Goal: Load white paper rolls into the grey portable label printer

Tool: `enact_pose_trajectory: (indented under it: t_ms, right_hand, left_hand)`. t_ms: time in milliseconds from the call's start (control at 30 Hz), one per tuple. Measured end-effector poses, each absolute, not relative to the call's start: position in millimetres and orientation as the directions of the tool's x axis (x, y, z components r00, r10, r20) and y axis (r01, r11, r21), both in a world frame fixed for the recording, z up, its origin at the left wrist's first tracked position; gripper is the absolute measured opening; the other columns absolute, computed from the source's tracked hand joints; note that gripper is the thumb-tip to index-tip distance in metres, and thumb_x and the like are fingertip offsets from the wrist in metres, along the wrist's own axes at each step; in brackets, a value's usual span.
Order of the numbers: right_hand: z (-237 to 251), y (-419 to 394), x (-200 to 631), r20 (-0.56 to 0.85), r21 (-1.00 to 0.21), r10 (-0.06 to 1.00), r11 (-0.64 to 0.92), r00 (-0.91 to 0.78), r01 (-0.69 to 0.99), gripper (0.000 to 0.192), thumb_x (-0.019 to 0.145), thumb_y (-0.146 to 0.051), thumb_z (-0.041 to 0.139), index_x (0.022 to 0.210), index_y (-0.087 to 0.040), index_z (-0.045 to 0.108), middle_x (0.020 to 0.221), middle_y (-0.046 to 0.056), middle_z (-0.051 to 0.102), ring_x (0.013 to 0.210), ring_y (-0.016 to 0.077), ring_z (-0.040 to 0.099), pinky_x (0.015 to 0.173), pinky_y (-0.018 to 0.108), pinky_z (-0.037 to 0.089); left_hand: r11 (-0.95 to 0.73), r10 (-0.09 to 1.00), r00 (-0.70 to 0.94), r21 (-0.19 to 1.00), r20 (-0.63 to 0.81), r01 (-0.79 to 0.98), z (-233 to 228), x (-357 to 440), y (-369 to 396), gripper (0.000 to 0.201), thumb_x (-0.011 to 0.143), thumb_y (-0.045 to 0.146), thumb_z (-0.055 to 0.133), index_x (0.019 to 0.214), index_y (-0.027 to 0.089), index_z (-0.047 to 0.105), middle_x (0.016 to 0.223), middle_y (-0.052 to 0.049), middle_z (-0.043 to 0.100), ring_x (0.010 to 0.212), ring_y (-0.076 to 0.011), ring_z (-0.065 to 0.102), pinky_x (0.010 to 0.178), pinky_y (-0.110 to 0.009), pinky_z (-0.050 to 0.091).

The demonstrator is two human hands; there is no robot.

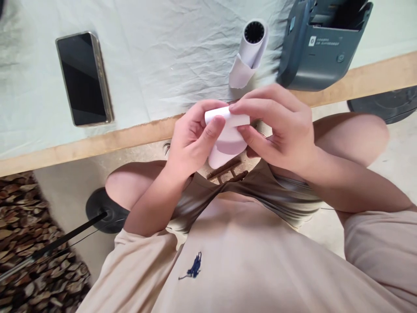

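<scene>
A curled strip of white paper is between my hands above my lap, just off the table's front edge. Its upper end is rolled into a small tube, and a loose length hangs below and curves up at the bottom. My left hand grips the left end, thumb on the front of the tube. At the right end, my right hand pinches the paper between thumb and fingers. Just beyond my hands, a white paper roll with a black toothed core rests on the table, its loose end partly unwound.
A dark teal label printer with its top open stands at the back right. To the left lies a smartphone, screen dark. Pale cloth covers the table, which has a bare wooden edge. Black round stand bases are on the floor.
</scene>
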State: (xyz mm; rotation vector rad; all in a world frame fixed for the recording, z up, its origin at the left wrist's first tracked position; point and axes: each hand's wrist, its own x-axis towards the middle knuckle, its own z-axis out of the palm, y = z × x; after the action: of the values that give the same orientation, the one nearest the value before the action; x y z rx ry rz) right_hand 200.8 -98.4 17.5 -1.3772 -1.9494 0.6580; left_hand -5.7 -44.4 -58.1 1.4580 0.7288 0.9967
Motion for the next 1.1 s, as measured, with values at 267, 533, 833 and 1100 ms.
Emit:
enact_pose_trajectory:
  t_ms: [267, 533, 833, 1100]
  right_hand:
    - [10.9, -95.7, 200.9, 0.045, -0.858, 0.993, 0.095, -0.111, 0.505, 0.033, 0.105, -0.046, 0.067, 0.129, -0.026, 0.076, 0.088, 0.001, 0.079, 0.077, 0.0182, 0.074, 0.08, 0.035, 0.065]
    - [5.4, -92.1, 205.6, 0.253, -0.867, 0.959, 0.284, -0.13, 0.41, 0.021, 0.1, -0.021, 0.068, 0.116, -0.028, 0.079, 0.121, 0.005, 0.08, 0.107, 0.0204, 0.076, 0.083, 0.033, 0.063]
    - [12.1, -92.3, 206.3, 0.154, -0.883, 0.982, 0.187, -0.11, 0.431, 0.015, 0.099, -0.028, 0.073, 0.114, -0.03, 0.078, 0.121, 0.004, 0.083, 0.101, 0.0218, 0.081, 0.081, 0.036, 0.07]
    - [11.6, -92.3, 207.6, 0.009, -0.945, 0.993, 0.045, -0.114, 0.325, 0.025, 0.102, -0.041, 0.073, 0.123, -0.028, 0.074, 0.096, 0.002, 0.082, 0.085, 0.02, 0.082, 0.077, 0.034, 0.069]
  left_hand:
    - [-0.467, 0.774, 0.38, 0.861, 0.508, -0.2, -52.8, -4.5, -45.5, 0.034, 0.102, 0.046, 0.084, 0.129, 0.029, 0.074, 0.112, 0.001, 0.082, 0.091, -0.0138, 0.081, 0.07, -0.02, 0.065]
    - [-0.275, 0.849, 0.446, 0.958, 0.283, -0.083, -55.5, -7.0, -49.4, 0.046, 0.106, 0.064, 0.07, 0.134, 0.027, 0.072, 0.096, -0.001, 0.081, 0.077, -0.018, 0.081, 0.061, -0.027, 0.066]
    - [-0.341, 0.846, 0.377, 0.926, 0.376, -0.16, -57.7, 0.9, -46.7, 0.045, 0.102, 0.058, 0.08, 0.136, 0.029, 0.074, 0.102, -0.003, 0.083, 0.084, -0.0202, 0.084, 0.066, -0.027, 0.069]
    - [-0.464, 0.769, 0.319, 0.827, 0.554, -0.318, -60.2, 2.8, -39.4, 0.051, 0.089, 0.024, 0.093, 0.138, 0.028, 0.077, 0.115, -0.002, 0.08, 0.084, -0.0142, 0.082, 0.069, -0.023, 0.071]
